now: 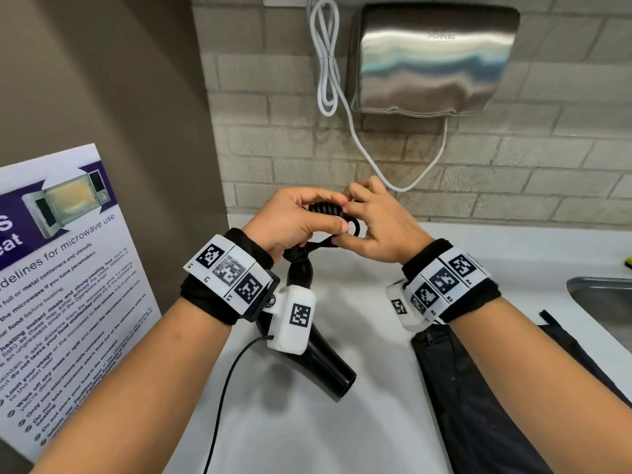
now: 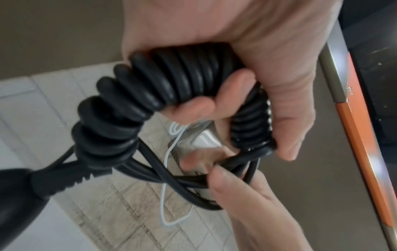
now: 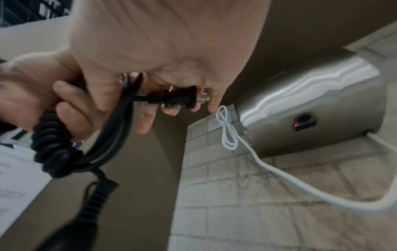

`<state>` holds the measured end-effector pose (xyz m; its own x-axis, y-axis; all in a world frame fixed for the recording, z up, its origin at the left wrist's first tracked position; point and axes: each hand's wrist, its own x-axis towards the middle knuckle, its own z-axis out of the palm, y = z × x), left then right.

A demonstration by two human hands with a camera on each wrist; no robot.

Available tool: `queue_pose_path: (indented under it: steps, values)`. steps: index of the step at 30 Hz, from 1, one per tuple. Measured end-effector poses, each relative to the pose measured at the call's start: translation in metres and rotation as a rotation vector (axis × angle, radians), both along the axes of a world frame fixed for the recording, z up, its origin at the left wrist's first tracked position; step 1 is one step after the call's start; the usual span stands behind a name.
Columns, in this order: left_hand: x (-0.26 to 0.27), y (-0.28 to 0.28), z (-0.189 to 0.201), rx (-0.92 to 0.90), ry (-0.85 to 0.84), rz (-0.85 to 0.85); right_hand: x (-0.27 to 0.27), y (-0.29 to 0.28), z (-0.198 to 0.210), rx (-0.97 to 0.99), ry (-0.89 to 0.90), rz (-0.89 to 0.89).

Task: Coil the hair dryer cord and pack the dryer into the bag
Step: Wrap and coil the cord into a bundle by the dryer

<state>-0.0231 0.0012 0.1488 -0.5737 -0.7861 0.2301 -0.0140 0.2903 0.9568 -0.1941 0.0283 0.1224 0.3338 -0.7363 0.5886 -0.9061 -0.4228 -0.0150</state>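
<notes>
Your left hand point(image 2: 247, 59) has its grip curled round the bundled spiral cord point(image 2: 154, 81), and your right hand point(image 3: 150, 59) pinches the straight tail of it with the plug point(image 3: 178, 99) lying across the fingers point(image 3: 145, 121); both grips are closed on the cord, held above the bench point(image 1: 359, 422). Below your left wrist the dryer point(image 1: 321, 357) hangs or rests by its strain relief, nozzle toward you; whether it touches the bench I cannot tell. Expect the spiral to be springy and rubbery: it should grip well but will likely try to unwind once you ease off, so hold across several turns rather than one. I would judge the dryer body stiff, smooth and the heavy end, best taken by the handle, not lifted by the cord. Watch the plug pins, which can snag on fabric. To your right the bag point(image 1: 478, 388) lies flat and dark on the bench, just beside the sink point(image 1: 602, 302); its opening is not clear from here and will probably need a free hand. Ahead, a white cable point(image 1: 328, 63) droops from the hand dryer point(image 1: 431, 59) on the wall, close behind your hands. A poster point(image 1: 68, 268) leans at the left, and a thin black wire point(image 1: 222, 405) trails from your left wrist camera across the bench near the nozzle.
</notes>
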Motion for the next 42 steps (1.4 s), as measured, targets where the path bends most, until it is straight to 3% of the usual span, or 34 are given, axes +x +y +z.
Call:
queue_pose_path:
  steps: [4,7,12,18,23,27,31,35,39,42]
  values:
    - [0.004,-0.007,0.001,0.040,0.030,0.062,-0.017,0.005,0.001,-0.054,0.081,-0.038]
    - [0.003,-0.009,-0.001,0.107,0.060,0.080,-0.017,0.009,0.001,-0.143,0.126,-0.164]
    - [-0.006,0.001,0.001,0.060,0.018,0.131,-0.011,0.017,0.008,-0.395,0.238,-0.376]
    - [-0.010,0.002,0.008,0.031,-0.310,0.027,0.001,0.028,0.008,-0.548,0.242,-0.487]
    - [-0.013,0.006,0.003,-0.069,-0.262,0.061,0.022,0.039,0.004,-0.361,0.299,-0.568]
    - [-0.015,0.009,0.004,-0.089,-0.229,0.022,0.031,0.042,-0.002,-0.194,0.434,-0.502]
    - [-0.013,0.007,0.007,-0.084,-0.236,-0.057,0.023,0.040,0.000,-0.008,0.277,-0.416]
    - [-0.017,-0.003,-0.001,-0.087,-0.216,-0.047,0.015,0.043,0.003,0.153,0.251,-0.406]
    - [-0.015,-0.011,-0.010,-0.026,-0.188,-0.199,0.007,0.043,0.001,0.085,0.078,-0.366]
    - [-0.007,-0.020,-0.027,0.059,-0.146,-0.304,-0.002,0.045,-0.001,0.086,0.048,-0.415]
